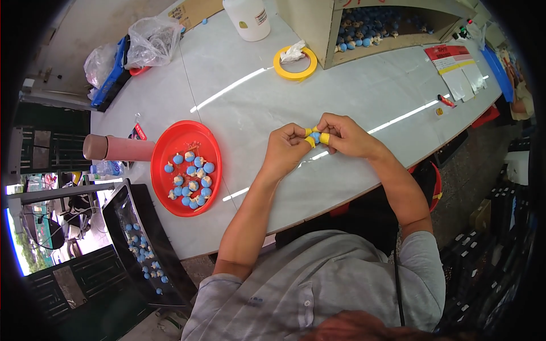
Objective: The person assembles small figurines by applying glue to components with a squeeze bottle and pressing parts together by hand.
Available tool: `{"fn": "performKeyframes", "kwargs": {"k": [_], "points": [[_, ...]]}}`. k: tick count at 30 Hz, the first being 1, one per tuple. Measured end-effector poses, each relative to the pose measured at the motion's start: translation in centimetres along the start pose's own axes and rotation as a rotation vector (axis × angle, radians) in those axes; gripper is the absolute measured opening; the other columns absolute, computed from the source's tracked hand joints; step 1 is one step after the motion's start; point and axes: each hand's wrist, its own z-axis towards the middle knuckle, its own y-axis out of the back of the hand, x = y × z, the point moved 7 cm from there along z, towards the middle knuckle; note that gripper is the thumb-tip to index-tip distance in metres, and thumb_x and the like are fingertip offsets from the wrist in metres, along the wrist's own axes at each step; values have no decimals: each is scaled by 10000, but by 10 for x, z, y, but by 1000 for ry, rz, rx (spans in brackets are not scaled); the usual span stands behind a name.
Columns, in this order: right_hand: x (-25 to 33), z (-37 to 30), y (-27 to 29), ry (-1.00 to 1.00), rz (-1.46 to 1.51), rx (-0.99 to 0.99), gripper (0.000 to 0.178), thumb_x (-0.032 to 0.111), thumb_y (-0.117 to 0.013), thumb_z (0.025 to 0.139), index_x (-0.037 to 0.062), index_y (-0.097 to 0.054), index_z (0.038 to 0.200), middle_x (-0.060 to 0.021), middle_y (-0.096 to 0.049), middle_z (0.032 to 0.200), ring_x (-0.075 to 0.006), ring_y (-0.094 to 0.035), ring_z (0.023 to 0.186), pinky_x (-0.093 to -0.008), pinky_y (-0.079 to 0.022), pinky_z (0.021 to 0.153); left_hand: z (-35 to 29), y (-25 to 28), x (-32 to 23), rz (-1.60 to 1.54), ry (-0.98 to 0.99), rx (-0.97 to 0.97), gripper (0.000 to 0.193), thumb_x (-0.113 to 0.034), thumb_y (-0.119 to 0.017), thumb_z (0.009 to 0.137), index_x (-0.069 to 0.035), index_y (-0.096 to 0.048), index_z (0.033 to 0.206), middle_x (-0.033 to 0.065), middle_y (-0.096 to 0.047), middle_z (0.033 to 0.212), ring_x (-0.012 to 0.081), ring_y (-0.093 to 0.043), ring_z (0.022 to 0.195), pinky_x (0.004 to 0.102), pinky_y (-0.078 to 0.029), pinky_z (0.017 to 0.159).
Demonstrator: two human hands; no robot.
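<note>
- one broad grey table fills the middle of the view; bright streaks of reflected light cross it, and its edges bend with the lens.
- on its left part stands a round red tray bearing many blue balls with pale tops, facing various ways; a pink bottle lies on its side just beside it.
- toward the far edge: a yellow ring with crumpled white tissue on it, a white container, and a beige box with more blue pieces inside.
- at the far left, a blue crate and clear plastic bags; at the far right, red, yellow and white papers.
- beyond the table's near-left edge, a black tray carries further blue pieces; dark slatted panels and a bright opening lie behind it.
- the small blue piece is between both hands, above the right-hand half of the table.
- it looks roundish; fingers cover much of it, so i cannot tell a long axis or which way it points.
- the left hand pinches it from the left, thumb and finger narrow, tips wrapped yellow.
- the right hand pinches from the right, thumb also yellow-wrapped.
</note>
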Motion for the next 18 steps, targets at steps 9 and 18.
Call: {"fn": "performKeyframes", "kwargs": {"k": [9, 18], "points": [[-3, 1, 1, -15, 12, 26, 84, -10, -508, 915, 20, -498, 993, -46, -591, 804, -65, -544, 618, -212, -467, 534, 1, -2, -1, -31, 28, -9, 123, 81, -618, 790, 47, -584, 904, 62, -647, 839, 34, -579, 705, 177, -434, 581], [-3, 0, 1, -13, 9, 14, 83, -7, -507, 915, 17, -499, 993, -45, -589, 796, -71, -545, 610, -218, -464, 530, 1, -1, -1, -4, 19, -11, 117, 72, -625, 794, 45, -586, 901, 53, -643, 829, 18, -551, 669, 173, -409, 551]]}}
